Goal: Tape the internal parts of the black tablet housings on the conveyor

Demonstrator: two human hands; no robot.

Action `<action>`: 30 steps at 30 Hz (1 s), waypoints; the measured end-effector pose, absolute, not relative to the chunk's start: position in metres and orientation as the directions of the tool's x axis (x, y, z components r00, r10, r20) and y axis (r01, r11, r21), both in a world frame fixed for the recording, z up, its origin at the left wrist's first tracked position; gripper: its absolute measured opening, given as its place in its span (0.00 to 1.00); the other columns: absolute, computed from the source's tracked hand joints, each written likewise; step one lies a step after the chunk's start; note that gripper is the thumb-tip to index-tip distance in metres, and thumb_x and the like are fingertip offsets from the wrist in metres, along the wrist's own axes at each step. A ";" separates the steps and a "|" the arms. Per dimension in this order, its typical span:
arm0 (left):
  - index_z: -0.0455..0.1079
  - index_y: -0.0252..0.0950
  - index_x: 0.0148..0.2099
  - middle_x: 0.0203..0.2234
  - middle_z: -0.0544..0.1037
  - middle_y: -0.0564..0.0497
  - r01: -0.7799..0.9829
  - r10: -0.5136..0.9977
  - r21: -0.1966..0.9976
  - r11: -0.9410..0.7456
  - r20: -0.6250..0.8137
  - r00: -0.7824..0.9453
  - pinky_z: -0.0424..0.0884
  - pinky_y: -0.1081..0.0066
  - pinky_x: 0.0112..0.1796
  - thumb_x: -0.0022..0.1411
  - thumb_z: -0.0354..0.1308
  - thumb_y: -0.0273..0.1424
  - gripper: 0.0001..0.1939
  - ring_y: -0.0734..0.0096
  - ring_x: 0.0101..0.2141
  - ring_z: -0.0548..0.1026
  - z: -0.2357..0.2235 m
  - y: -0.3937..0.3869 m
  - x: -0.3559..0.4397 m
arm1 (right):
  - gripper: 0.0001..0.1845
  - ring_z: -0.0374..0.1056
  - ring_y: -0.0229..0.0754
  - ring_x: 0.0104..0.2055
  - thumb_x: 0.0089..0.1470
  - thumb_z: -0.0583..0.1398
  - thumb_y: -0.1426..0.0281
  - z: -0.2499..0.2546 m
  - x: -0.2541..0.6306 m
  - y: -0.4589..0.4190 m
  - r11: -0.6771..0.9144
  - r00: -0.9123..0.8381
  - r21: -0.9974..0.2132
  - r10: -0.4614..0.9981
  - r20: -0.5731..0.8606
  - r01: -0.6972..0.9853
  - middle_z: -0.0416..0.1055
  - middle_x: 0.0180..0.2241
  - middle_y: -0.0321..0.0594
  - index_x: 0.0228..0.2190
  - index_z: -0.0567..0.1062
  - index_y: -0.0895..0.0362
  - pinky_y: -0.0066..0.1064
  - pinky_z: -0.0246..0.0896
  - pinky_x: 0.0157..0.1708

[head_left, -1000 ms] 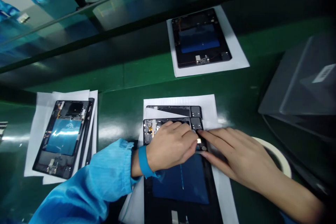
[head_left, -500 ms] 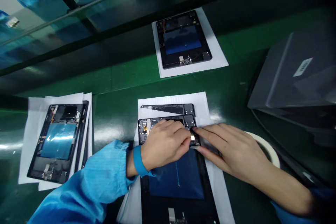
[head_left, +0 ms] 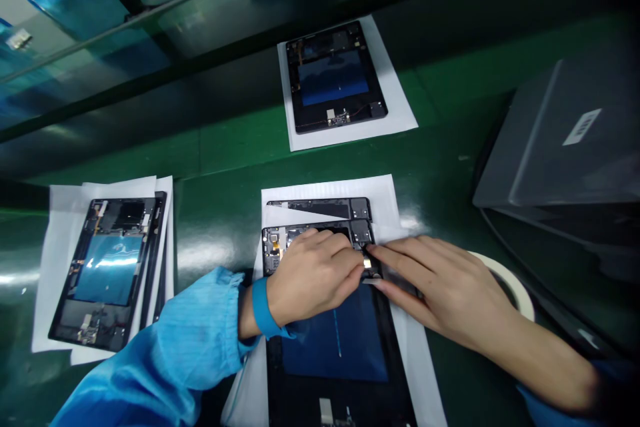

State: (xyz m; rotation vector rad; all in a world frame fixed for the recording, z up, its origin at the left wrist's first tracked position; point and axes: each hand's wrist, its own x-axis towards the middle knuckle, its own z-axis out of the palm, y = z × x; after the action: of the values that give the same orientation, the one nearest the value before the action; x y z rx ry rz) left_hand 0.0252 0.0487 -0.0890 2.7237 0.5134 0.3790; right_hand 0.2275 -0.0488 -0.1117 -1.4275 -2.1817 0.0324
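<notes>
An opened tablet (head_left: 345, 340) with a blue battery panel lies in front of me, its circuit parts bare along the top. My left hand (head_left: 313, 273), with a blue wrist strap (head_left: 265, 308) at the wrist, is closed over the tablet's upper part. Its thumb and forefinger are pinched near the right side; what lies between them is hidden. My right hand (head_left: 440, 287) comes in from the right with fingers stretched out. Its fingertips touch the tablet's upper right edge, and the thumb tip meets a small pale strip (head_left: 370, 281).
Another tablet (head_left: 330, 80) lies on white sheets at the back. Opened tablets (head_left: 107, 267) are stacked with paper at the left. A tape roll (head_left: 523, 297) sits behind my right forearm. A large grey case (head_left: 545, 140) with a barcode label stands at the right on the green table (head_left: 215, 240).
The view has shifted slightly, so the back tablet appears farther left. Both hands keep almost the same pose on the tablet.
</notes>
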 end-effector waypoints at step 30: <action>0.74 0.35 0.37 0.28 0.75 0.52 0.294 0.393 0.416 -0.861 0.173 0.903 0.63 0.65 0.33 0.75 0.50 0.31 0.14 0.69 0.29 0.71 -0.082 0.047 0.033 | 0.17 0.71 0.42 0.39 0.67 0.55 0.64 -0.105 0.229 -0.043 0.454 -0.294 -0.364 0.860 0.417 0.813 0.75 0.37 0.45 0.48 0.76 0.63 0.33 0.70 0.37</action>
State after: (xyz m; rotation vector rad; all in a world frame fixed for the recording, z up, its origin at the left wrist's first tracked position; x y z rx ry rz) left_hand 0.0331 0.0474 -0.0821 2.6817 0.5036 0.3565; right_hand 0.2286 -0.0431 -0.1054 -1.3917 -2.1470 0.1093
